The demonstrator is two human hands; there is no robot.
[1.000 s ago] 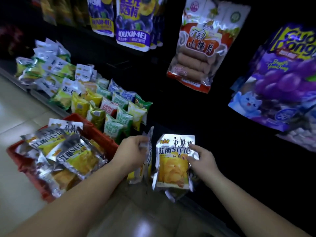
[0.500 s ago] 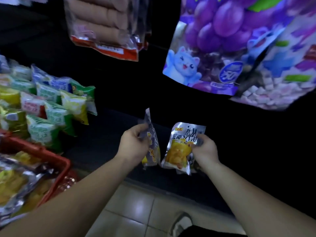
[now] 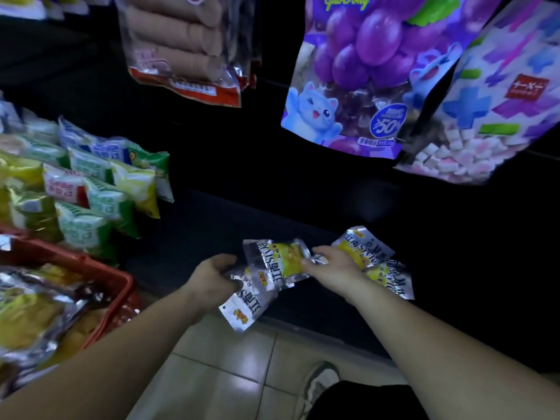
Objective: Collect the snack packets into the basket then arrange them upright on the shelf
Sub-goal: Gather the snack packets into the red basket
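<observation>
head view: left hand (image 3: 212, 275) and right hand (image 3: 336, 265) each grip "江南style" packets (image 3: 280, 263).

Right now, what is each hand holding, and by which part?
Left hand grips one silver packet by its upper end, the rest hanging down. Right hand pinches a second silver packet by its right edge.

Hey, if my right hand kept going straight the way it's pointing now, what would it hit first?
The silver-and-yellow packet that the right hand pinches; beyond it, likely your left hand, though depth is unclear.
</observation>
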